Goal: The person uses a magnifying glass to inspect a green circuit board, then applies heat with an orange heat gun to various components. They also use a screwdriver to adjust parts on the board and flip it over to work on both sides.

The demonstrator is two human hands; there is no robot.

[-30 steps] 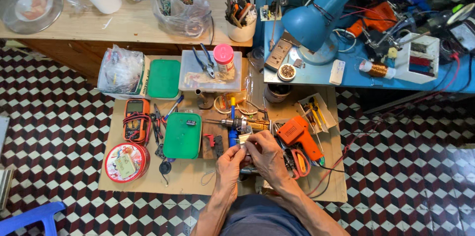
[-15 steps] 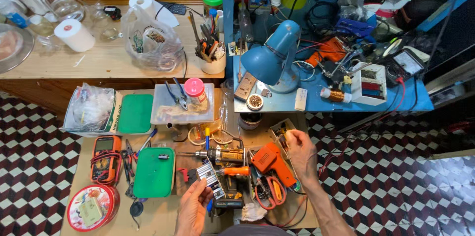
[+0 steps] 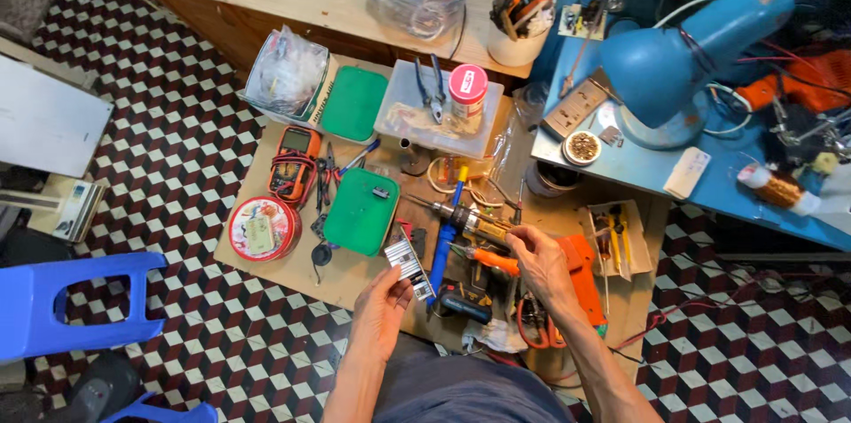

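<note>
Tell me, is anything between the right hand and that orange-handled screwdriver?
Nothing visible. The right hand sits just right of the orange-handled screwdriver, fingertips almost at its handle. The left hand holds a small striped circuit board.

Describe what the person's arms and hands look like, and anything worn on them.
Both forearms are bare, with no sleeves in view. The left hand and the right hand wear no gloves. No watch, bracelet or ring shows on either, though small details are hard to make out. The arms look lean, with slender fingers. Grey clothing shows at the bottom between the arms.
</note>
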